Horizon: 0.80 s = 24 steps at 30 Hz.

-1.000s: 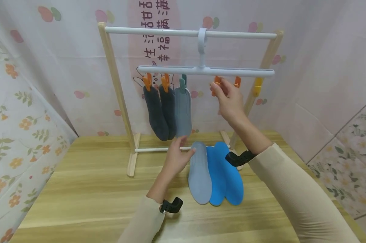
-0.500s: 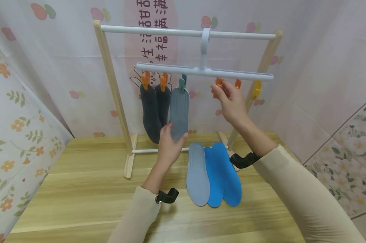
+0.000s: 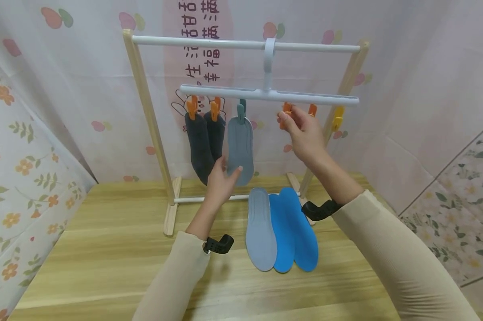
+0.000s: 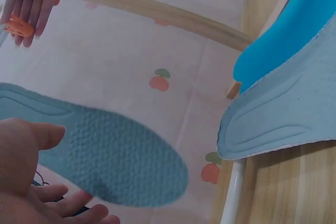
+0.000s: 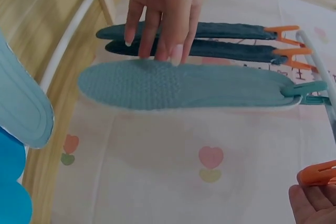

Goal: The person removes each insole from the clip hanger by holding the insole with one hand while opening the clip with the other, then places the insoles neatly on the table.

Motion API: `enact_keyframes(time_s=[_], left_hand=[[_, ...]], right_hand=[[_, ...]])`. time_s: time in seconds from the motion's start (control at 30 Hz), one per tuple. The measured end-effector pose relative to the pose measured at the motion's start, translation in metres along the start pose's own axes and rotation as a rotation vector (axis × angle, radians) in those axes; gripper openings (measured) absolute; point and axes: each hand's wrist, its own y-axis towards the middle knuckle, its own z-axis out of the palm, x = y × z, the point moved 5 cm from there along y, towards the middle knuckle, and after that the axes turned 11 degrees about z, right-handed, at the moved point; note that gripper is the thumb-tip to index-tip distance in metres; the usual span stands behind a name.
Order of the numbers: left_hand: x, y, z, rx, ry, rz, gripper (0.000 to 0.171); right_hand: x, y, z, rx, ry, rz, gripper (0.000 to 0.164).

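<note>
A grey insole [image 3: 240, 149] hangs upright from the hanger [image 3: 265, 94], gripped at its top by a green clip [image 3: 241, 111]. My left hand [image 3: 220, 182] is at its lower left edge, thumb and fingers spread and fairly straight; the right wrist view puts the fingertips [image 5: 176, 55] right at that edge. Two dark insoles [image 3: 199, 149] hang just left of it under orange clips [image 3: 191, 108]. Beneath the hanger's right half, my right hand [image 3: 305, 133] pinches another orange clip [image 3: 285, 115] between thumb and fingers.
On the wooden table [image 3: 117, 258] lie a second grey insole [image 3: 261, 232] and two overlapping blue insoles [image 3: 303, 232]. A wooden rack [image 3: 147, 102] with a white top bar [image 3: 201, 42] carries the hanger. Farther right hang an orange clip [image 3: 313, 109] and a yellow clip [image 3: 337, 118].
My left hand has risen from below the hanging grey insole to its lower left edge. That insole swung left, then back right. The right hand keeps its pinch on the orange clip.
</note>
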Motion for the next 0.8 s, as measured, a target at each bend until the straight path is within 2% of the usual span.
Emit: enact_keyframes(time_s=[0.2, 0.57, 0.8], left_hand=[[0.003, -0.001, 0.000, -0.008, -0.032, -0.032, 0.062], [0.005, -0.011, -0.001, -0.026, -0.039, 0.036, 0.040], [0.005, -0.019, 0.000, -0.037, -0.104, 0.013, 0.044]], right_hand=[[0.000, -0.003, 0.002, 0.007, 0.028, 0.010, 0.042], [0.000, -0.005, 0.000, 0.013, 0.032, 0.010, 0.044], [0.000, -0.004, 0.001, 0.014, 0.037, 0.024, 0.043]])
